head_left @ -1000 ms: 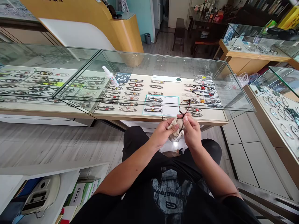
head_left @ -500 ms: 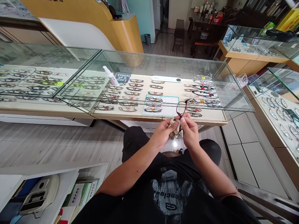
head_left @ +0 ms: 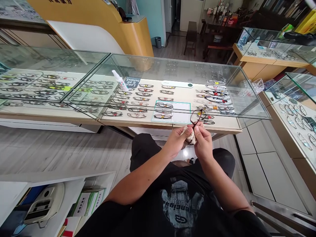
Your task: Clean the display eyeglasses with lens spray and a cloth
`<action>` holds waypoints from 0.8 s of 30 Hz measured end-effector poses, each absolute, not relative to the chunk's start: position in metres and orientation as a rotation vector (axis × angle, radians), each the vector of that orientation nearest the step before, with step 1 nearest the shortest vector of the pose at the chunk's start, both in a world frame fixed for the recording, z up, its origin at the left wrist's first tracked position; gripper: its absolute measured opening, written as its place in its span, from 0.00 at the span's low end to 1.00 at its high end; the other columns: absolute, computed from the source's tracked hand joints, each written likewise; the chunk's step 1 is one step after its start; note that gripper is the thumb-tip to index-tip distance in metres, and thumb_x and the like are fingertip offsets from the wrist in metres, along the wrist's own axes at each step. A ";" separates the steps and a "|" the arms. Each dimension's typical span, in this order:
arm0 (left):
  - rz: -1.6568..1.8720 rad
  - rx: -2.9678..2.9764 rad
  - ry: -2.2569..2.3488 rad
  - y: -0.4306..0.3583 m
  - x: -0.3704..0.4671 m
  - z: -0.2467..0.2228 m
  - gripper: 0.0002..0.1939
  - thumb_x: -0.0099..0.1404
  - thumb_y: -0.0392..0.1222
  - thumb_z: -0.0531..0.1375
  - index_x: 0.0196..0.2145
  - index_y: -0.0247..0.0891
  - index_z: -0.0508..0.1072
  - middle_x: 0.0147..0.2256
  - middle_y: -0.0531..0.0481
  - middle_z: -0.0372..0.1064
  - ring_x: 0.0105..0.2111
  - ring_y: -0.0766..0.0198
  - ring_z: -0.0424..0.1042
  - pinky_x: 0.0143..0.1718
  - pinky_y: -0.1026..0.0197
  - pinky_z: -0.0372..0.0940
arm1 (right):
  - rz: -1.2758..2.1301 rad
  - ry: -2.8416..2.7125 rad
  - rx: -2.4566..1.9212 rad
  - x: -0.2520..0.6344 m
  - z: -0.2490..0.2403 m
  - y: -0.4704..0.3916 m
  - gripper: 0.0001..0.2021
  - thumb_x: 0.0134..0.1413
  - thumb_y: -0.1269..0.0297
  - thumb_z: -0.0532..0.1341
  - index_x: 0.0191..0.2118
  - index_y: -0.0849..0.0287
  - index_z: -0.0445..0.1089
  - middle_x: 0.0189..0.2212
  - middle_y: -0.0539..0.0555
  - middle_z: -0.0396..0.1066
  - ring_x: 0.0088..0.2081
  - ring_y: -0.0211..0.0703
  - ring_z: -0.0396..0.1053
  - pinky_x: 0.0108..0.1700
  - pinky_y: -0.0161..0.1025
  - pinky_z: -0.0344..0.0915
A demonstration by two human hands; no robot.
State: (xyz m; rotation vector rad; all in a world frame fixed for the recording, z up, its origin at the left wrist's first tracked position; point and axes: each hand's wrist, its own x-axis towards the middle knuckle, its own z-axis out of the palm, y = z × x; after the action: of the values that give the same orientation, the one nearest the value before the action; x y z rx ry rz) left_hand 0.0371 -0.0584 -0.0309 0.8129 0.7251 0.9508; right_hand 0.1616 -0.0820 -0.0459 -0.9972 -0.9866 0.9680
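Note:
A pair of dark reddish eyeglasses [head_left: 197, 116] is held up in front of the display case, one lens rim standing above my fingers. My right hand [head_left: 203, 140] is closed and pinches the frame near its middle. A crumpled pale cloth [head_left: 190, 135] is gripped by my left hand [head_left: 176, 142], wrapped round the lower part of the eyeglasses. Most of that lower lens is hidden by the cloth and fingers. Both hands nearly touch, just above my knees.
A glass display case [head_left: 172, 126] with rows of eyeglasses runs across in front of me. A white spray bottle [head_left: 120, 80] stands on its top at the left. Another glass case [head_left: 276, 108] is at the right. A white shelf [head_left: 98, 177] holds boxes at lower left.
The eyeglasses have tilted and shifted slightly right in my fingers. My hands have moved a little, with the cloth bunched closer between them. The whole view has shifted slightly.

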 end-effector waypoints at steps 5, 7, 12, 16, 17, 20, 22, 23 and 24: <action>0.902 0.740 0.647 -0.064 0.036 -0.030 0.24 0.56 0.59 0.79 0.37 0.36 0.82 0.32 0.52 0.74 0.34 0.68 0.70 0.41 0.63 0.65 | 0.947 -0.911 -0.979 0.164 -0.042 -0.081 0.12 0.68 0.50 0.68 0.41 0.50 0.86 0.43 0.54 0.65 0.49 0.48 0.66 0.54 0.46 0.68; 0.883 0.708 0.628 -0.065 0.035 -0.030 0.24 0.53 0.53 0.82 0.42 0.38 0.84 0.35 0.51 0.77 0.36 0.67 0.73 0.44 0.63 0.66 | 0.938 -0.947 -1.003 0.165 -0.042 -0.081 0.14 0.68 0.49 0.67 0.40 0.51 0.86 0.43 0.55 0.65 0.48 0.49 0.66 0.53 0.46 0.68; 0.903 0.577 0.647 -0.063 0.037 -0.028 0.28 0.46 0.52 0.84 0.41 0.39 0.83 0.33 0.53 0.76 0.33 0.69 0.73 0.40 0.65 0.66 | 0.920 -1.054 -1.015 0.163 -0.044 -0.083 0.14 0.70 0.50 0.66 0.36 0.51 0.83 0.41 0.55 0.65 0.47 0.50 0.65 0.53 0.47 0.67; 0.962 0.545 0.684 -0.065 0.044 -0.025 0.28 0.48 0.60 0.82 0.38 0.38 0.82 0.28 0.55 0.72 0.29 0.70 0.70 0.35 0.65 0.64 | 0.920 -1.046 -1.017 0.159 -0.045 -0.085 0.18 0.70 0.49 0.66 0.29 0.54 0.78 0.40 0.55 0.65 0.47 0.50 0.65 0.50 0.46 0.68; 0.983 0.540 0.686 -0.066 0.046 -0.024 0.29 0.49 0.61 0.81 0.38 0.38 0.82 0.28 0.55 0.72 0.29 0.69 0.71 0.35 0.65 0.65 | 0.913 -1.036 -1.016 0.158 -0.045 -0.086 0.18 0.70 0.49 0.66 0.30 0.54 0.78 0.40 0.55 0.65 0.47 0.50 0.65 0.50 0.46 0.68; 1.025 0.517 0.661 -0.071 0.050 -0.019 0.28 0.50 0.58 0.82 0.41 0.40 0.82 0.32 0.54 0.75 0.33 0.67 0.74 0.39 0.64 0.68 | 0.866 -1.000 -1.005 0.157 -0.042 -0.087 0.14 0.70 0.51 0.66 0.36 0.52 0.82 0.42 0.55 0.65 0.48 0.50 0.65 0.53 0.47 0.68; 0.996 0.503 0.634 -0.073 0.050 -0.016 0.26 0.52 0.55 0.82 0.42 0.40 0.83 0.34 0.53 0.77 0.36 0.66 0.76 0.42 0.63 0.70 | 0.838 -0.974 -1.003 0.158 -0.040 -0.087 0.13 0.70 0.51 0.66 0.39 0.51 0.84 0.43 0.55 0.66 0.49 0.50 0.66 0.55 0.48 0.68; 0.971 0.500 0.625 -0.073 0.049 -0.015 0.25 0.52 0.53 0.82 0.43 0.39 0.83 0.35 0.52 0.78 0.36 0.66 0.77 0.43 0.63 0.70 | 0.826 -0.965 -1.011 0.159 -0.039 -0.086 0.13 0.71 0.51 0.65 0.40 0.51 0.84 0.43 0.55 0.66 0.49 0.50 0.66 0.56 0.49 0.68; 0.948 0.502 0.621 -0.072 0.048 -0.015 0.25 0.52 0.51 0.82 0.44 0.39 0.83 0.35 0.51 0.78 0.36 0.66 0.77 0.43 0.64 0.71 | 0.816 -0.960 -1.018 0.160 -0.039 -0.085 0.13 0.71 0.50 0.65 0.41 0.51 0.85 0.43 0.55 0.66 0.49 0.50 0.67 0.57 0.49 0.68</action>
State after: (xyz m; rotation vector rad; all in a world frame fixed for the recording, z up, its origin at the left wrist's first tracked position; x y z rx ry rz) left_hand 0.0478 -0.0718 -0.0149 0.5017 0.6213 0.9476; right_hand 0.1598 -0.0853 -0.0388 -1.0182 -0.9598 0.8163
